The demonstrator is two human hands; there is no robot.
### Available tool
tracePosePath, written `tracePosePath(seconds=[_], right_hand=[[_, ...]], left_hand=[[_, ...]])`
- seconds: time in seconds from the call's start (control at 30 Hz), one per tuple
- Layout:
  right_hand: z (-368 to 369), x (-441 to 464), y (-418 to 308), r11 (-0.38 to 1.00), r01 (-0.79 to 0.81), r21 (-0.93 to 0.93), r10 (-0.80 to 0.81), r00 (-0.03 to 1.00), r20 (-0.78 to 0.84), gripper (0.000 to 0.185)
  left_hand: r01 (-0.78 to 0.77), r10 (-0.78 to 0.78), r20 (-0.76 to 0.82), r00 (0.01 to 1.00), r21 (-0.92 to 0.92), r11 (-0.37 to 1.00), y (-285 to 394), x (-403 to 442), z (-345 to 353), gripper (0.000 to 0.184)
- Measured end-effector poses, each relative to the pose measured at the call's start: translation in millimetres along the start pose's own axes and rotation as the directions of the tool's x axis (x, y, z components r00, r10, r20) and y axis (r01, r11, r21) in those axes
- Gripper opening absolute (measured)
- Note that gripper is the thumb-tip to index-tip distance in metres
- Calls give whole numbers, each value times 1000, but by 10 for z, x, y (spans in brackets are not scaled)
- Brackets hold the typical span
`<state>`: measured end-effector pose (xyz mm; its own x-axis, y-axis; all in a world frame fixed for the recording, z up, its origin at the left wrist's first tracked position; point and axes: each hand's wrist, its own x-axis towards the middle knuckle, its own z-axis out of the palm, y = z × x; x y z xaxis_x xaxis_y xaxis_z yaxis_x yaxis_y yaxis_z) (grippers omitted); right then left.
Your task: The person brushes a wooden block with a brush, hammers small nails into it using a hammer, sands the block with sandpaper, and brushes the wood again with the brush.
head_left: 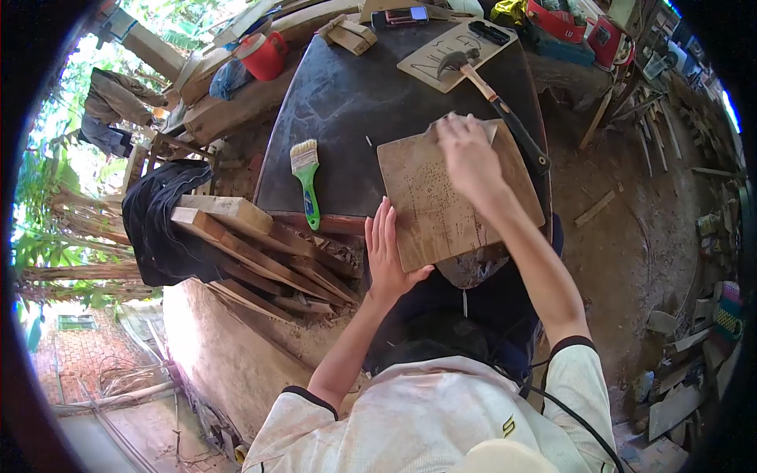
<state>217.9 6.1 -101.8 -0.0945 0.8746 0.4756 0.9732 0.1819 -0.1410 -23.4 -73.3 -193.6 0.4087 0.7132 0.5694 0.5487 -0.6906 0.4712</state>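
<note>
A flat wooden board (430, 201), its face dotted with small marks, lies over the near edge of the dark table. My right hand (471, 162) presses down near the board's far edge, fingers bent over a thin folded sheet that looks like sandpaper (492, 131); most of the sheet is hidden under the hand. At the board's near left corner rests my left hand (385, 256), open, fingers stretched along the side and thumb by the near edge. A claw hammer (493, 98) lies beyond the board, its handle running along the right side.
On the dark table (347, 102) lie a green-handled paintbrush (307, 185), a lettered panel (441, 51) with a black object on it, and a wooden block (348, 35). A red jug (262, 55) stands beyond at left. Timber pieces (252, 236) jut out left of the table.
</note>
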Motion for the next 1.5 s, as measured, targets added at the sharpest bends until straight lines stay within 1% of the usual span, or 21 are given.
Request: tracePosePath(seconds=[0.03,0.13,0.27,0.4,0.5,0.53,0.63,0.67,0.77,0.8,0.9,0.97,1.03,1.07,1.1,1.2,1.3,1.33,1.43,1.47,1.5], right_hand=[[28,-79,-180,989,66,-135,-63,998,26,45],[96,-247,-476,895,290,339,-346,931,117,45],[169,66,21,994,-79,76,74,995,72,47],[-127,-497,-483,951,172,258,-231,948,219,46],[-426,-122,106,865,-393,311,256,880,400,47],[-17,-254,434,971,-187,151,191,982,-10,42],[-394,-558,-211,982,172,-77,-163,980,110,39],[-423,-728,-369,950,247,192,-249,968,-14,39],[-611,-659,52,876,-165,454,62,970,233,42],[-609,-646,156,934,-216,284,182,973,142,44],[-551,-1010,-283,994,-36,103,27,995,91,45],[-657,-1207,-488,944,125,305,-168,978,120,44],[-862,-1030,-145,892,-102,441,-21,964,266,44],[-961,-953,-93,907,-265,327,191,952,239,41],[-809,-997,-17,966,-202,162,200,979,29,37],[-933,-1414,-596,959,65,277,-115,979,169,39],[-1040,-1285,-87,856,-282,433,142,934,327,41],[-978,-1290,-66,866,-386,317,336,920,204,39],[-865,-1555,-427,977,-118,180,83,978,191,39],[-902,-1592,-553,962,-54,269,-6,975,220,39],[-927,-1512,-449,947,-114,300,41,970,239,39]], left_hand=[[-4,4,-1,1000,-1,1000,-2,9,-6,127],[-9,9,0,1000,1,1000,-20,19,-20,127],[14,-14,11,1000,-9,1000,30,-28,-27,128],[15,-14,8,1000,-8,1000,-18,-14,2,129],[12,-12,12,1000,-17,1000,-10,3,-3,127],[17,-17,13,1000,-20,1000,5,-18,-8,127],[20,-20,-2,1000,-29,999,10,3,3,126],[23,-24,-10,1000,-34,999,18,-3,12,126],[14,-14,-6,1000,-23,1000,-34,11,33,127],[17,-17,-3,1000,-16,1000,-30,-16,29,127],[21,-21,-7,1000,-21,1000,-14,-7,21,128],[18,-19,-22,1000,-29,999,2,-18,43,128],[5,-6,-25,1000,-30,1000,-27,6,48,127],[5,-6,-21,1000,-28,1000,-36,7,46,127],[6,-7,-17,1000,-27,1000,-27,-13,39,127],[2,-3,-30,1000,-37,999,-10,3,34,127],[7,-8,-16,1000,-22,1000,-9,5,19,127],[10,-11,-10,1000,-24,1000,-3,-29,10,127],[6,-7,-21,1000,-28,1000,-14,7,33,127],[7,-8,-15,1000,-29,1000,-7,-16,30,127],[2,-2,-15,1000,-27,1000,-24,0,39,127]])
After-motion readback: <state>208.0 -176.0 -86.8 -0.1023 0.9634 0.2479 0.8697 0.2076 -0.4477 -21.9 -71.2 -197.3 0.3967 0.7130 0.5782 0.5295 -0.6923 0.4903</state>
